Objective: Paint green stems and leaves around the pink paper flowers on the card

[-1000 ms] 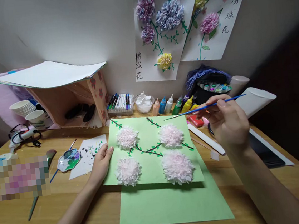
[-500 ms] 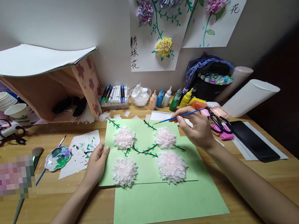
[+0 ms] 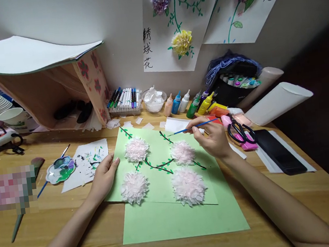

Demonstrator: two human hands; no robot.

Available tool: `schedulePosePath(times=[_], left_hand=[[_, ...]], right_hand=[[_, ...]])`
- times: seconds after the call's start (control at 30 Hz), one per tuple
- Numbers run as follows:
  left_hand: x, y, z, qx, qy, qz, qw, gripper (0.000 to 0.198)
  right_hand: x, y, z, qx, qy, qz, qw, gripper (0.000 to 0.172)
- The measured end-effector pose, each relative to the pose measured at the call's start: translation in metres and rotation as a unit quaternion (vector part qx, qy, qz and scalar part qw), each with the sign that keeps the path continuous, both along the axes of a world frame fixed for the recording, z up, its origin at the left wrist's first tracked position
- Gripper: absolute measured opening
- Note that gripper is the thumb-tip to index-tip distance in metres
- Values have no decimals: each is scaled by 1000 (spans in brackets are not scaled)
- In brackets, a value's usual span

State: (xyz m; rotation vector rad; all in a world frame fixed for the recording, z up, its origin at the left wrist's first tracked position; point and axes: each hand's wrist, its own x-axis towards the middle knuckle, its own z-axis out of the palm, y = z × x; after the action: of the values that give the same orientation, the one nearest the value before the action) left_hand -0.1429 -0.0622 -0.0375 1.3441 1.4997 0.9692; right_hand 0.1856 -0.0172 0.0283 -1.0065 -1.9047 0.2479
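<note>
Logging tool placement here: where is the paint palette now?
In the head view, the flower-shaped paint palette lies left of the left hand, next to the paint-smudged white paper.

The card (image 3: pixel 161 185) is light green; its flowers (image 3: pixel 188 186) are white tinged with pink, its stems (image 3: pixel 157 166) black edged in green. The brush (image 3: pixel 207 122) is blue. The palette (image 3: pixel 59 170) is white, smeared green and purple; the paper (image 3: pixel 87 160), white, is spattered black and green. The box (image 3: pixel 93 88) bears reddish flowers on peach.
</note>
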Motion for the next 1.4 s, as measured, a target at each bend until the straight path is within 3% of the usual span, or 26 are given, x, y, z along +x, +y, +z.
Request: schedulePosePath(times=[0.27, 0.6, 1.4], left_hand=[[-9, 4, 4, 8, 82, -21, 996, 37], [-11, 1, 7, 23, 189, -62, 980, 33], [-8, 1, 9, 31, 208, -61, 976, 30]], right_hand=[[-3, -1, -1, 6, -8, -15, 1000, 12], [-12, 0, -21, -72, -15, 10, 997, 12], [-14, 0, -29, -54, -60, 2, 997, 12]])
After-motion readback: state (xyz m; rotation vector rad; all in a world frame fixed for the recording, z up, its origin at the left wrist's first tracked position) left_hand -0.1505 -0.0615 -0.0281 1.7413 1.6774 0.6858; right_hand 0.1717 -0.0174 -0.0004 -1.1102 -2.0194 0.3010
